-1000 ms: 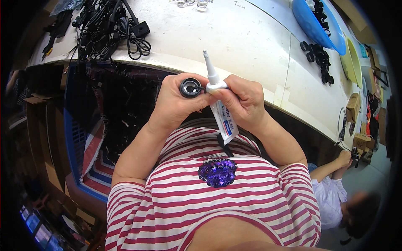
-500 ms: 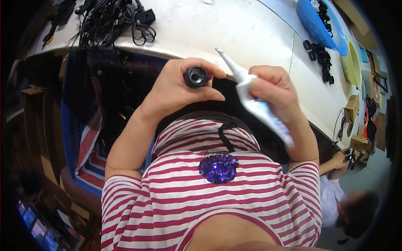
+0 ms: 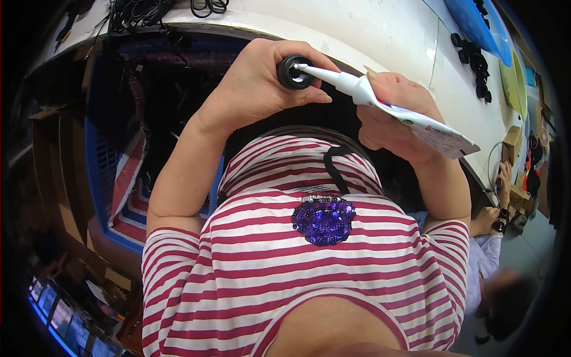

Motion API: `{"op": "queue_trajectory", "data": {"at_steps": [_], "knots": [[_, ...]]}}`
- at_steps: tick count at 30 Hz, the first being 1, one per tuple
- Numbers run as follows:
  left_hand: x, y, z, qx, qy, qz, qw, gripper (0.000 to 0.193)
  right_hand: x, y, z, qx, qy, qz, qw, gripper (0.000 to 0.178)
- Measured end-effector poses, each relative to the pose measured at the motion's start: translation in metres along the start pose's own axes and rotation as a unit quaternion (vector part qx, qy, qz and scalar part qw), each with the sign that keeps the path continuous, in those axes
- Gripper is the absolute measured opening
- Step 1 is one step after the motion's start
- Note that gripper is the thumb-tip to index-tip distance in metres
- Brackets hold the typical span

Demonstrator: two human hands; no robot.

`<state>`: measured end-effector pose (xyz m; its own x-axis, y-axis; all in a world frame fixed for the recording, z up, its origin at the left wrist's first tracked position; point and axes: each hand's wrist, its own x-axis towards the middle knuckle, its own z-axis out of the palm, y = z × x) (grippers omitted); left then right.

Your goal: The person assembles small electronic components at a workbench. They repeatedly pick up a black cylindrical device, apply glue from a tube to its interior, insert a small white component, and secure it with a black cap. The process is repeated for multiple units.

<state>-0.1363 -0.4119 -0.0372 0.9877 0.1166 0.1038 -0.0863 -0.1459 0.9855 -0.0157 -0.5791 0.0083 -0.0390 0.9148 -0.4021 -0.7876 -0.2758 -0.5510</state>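
My left hand (image 3: 256, 80) is closed around a small black cylindrical part (image 3: 285, 76), whose round open end faces up. Some white shows inside its opening. A white squeeze tube (image 3: 431, 126) with a long tapered nozzle is gripped in my right hand (image 3: 398, 110), fingers and thumb wrapped around its front end. The nozzle's tip reaches the opening of the black part. The flat tail of the tube sticks out to the right, past my palm.
Beyond my hands is a white table (image 3: 380, 30), with a heap of black cables (image 3: 143, 13) at its left. Several black round parts (image 3: 476, 62) lie at the right, beside a blue basin (image 3: 476, 27) and a yellow-green one (image 3: 513, 80). A blue crate (image 3: 98, 172) stands at left; another person (image 3: 485, 262) sits at lower right.
The tube has swung left and tipped flatter, bringing its nozzle from clear of the black part into its opening. Both hands appear farther up in the picture.
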Motion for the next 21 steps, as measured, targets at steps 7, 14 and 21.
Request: {"op": "queue_trajectory", "data": {"at_steps": [7, 14, 21], "knots": [[-0.002, -0.002, 0.005, -0.008, 0.022, 0.040, 0.999, 0.024, -0.002, -0.004, 0.009, -0.061, 0.053, 0.019, 0.997, 0.026], [-0.002, -0.006, 0.006, 0.015, 0.052, 0.049, 0.997, 0.023, -0.001, -0.008, 0.024, -0.315, 0.114, -0.014, 0.942, 0.026], [0.001, -0.009, 0.006, 0.006, 0.066, 0.041, 0.997, 0.023, 0.006, -0.017, 0.020, -0.299, 0.112, 0.015, 0.947, 0.025]]}}
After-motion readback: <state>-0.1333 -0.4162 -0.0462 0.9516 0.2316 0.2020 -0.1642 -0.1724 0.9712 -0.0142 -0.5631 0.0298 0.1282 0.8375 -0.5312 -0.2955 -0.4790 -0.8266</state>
